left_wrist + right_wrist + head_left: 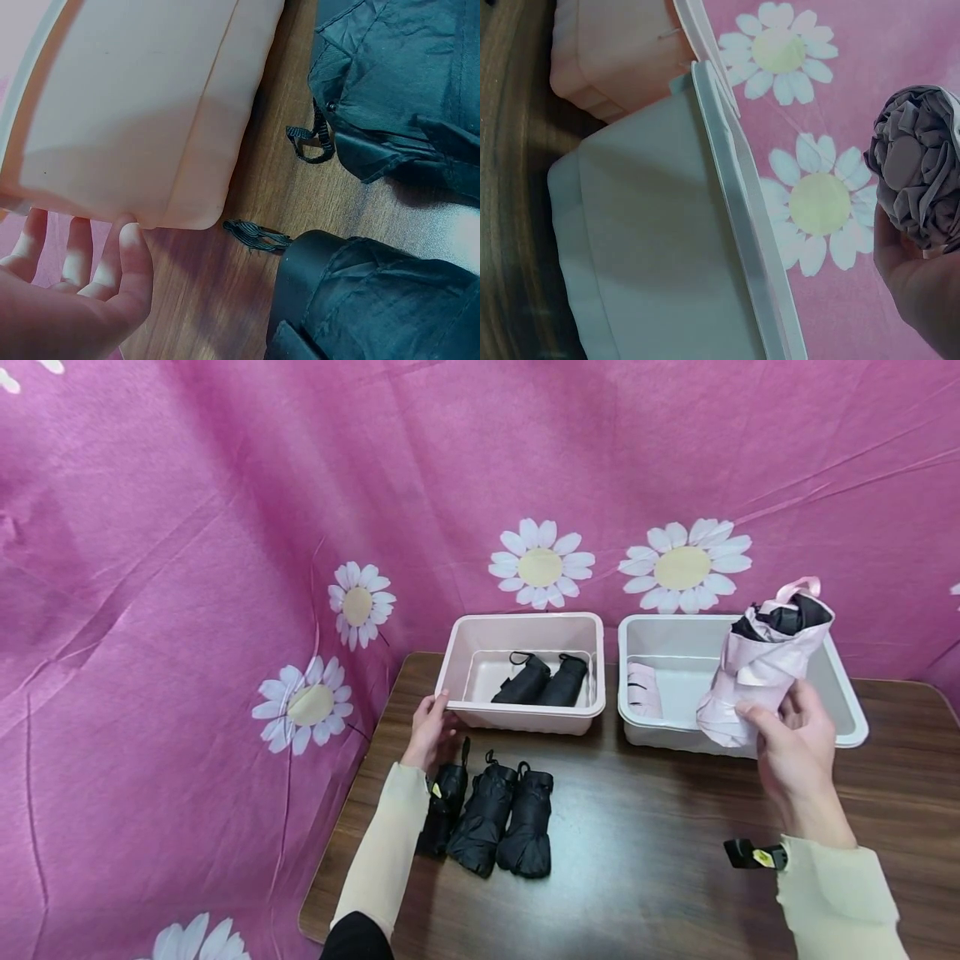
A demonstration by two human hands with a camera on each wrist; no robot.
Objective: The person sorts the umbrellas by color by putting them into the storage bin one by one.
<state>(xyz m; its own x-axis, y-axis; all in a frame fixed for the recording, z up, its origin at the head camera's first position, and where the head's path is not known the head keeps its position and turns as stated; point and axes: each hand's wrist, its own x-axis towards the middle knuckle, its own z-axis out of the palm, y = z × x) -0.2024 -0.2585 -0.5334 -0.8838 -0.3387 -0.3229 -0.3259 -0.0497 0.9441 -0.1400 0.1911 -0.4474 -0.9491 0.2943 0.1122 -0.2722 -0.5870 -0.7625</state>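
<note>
My right hand [798, 747] grips a folded pale pink umbrella [761, 672] with a wrist strap, raised over the right bin [697, 743]. The right wrist view shows its gathered end [915, 165] above the fingers. At the front left corner of the left bin [525, 718], my left hand [429, 731] touches the side with its fingertips, just under the rim in the left wrist view. Two folded black umbrellas [564, 681] lie inside that bin, and a pink one [643, 689] lies at the left end of the right bin.
In front of the left bin, several black folded umbrellas [483, 818] lie side by side on the wooden table [637, 860], their straps toward the bin. A pink flowered cloth [450, 485] hangs behind and to the left of the table.
</note>
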